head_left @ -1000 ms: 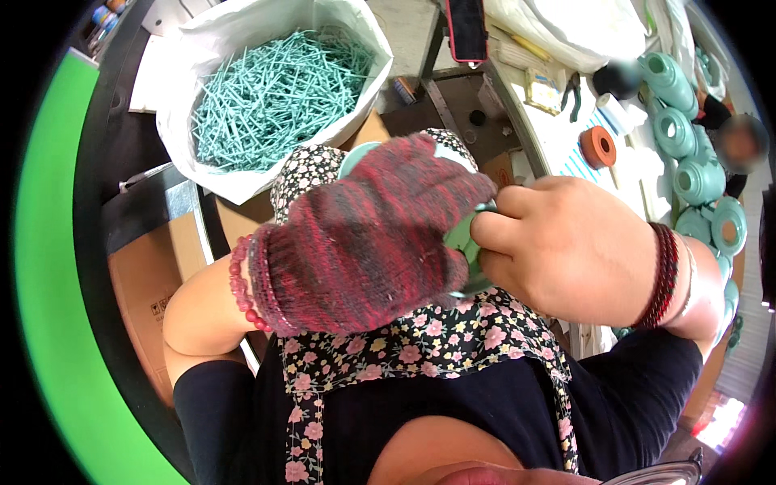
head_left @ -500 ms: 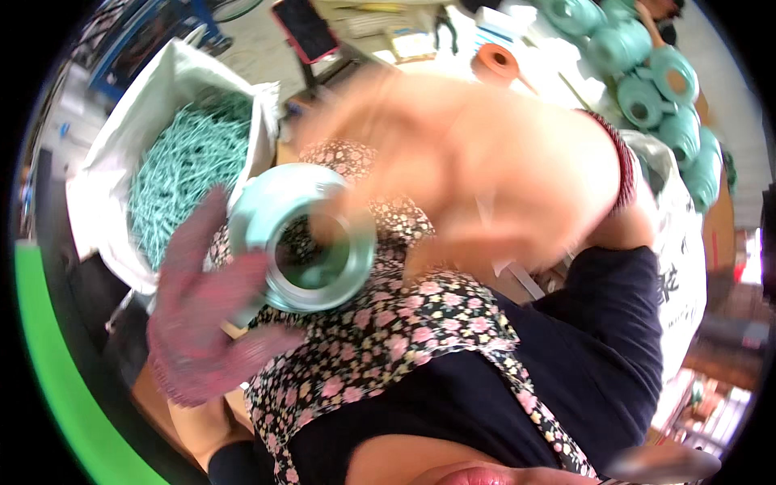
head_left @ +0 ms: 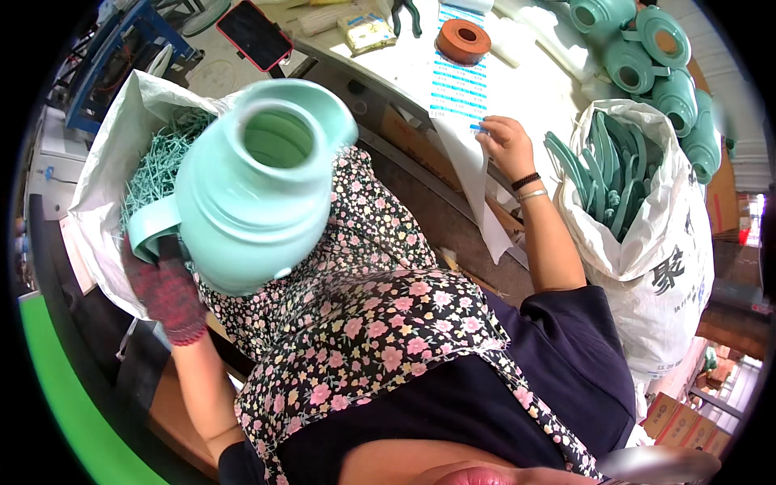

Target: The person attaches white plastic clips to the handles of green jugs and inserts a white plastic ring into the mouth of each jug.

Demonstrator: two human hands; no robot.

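Note:
A mint-green plastic jug (head_left: 255,222) with a wide round mouth tilts toward me over my lap. My left hand (head_left: 168,287), in a dark red knitted glove, grips it at the handle; most of its fingers are hidden behind the jug. On the table to the right, my bare right hand (head_left: 508,145) has its fingertips closed on the near edge of a sheet of blue-and-white labels (head_left: 457,90). A brown-orange roll of tape (head_left: 463,42) rests at the far end of that sheet. White backing paper (head_left: 467,182) hangs over the table edge beside my hand.
At left stands a white sack (head_left: 105,174) of green plastic scraps. A second white sack (head_left: 659,315) at right holds curved green handles (head_left: 614,174). Several green jug bodies (head_left: 675,101) are stacked behind it. A phone (head_left: 255,36), pliers (head_left: 406,16) and the table edge lie ahead.
The jug has risen and turned, its handle now toward the left glove. My right hand has left the jug's mouth and moved right and away to the label sheet.

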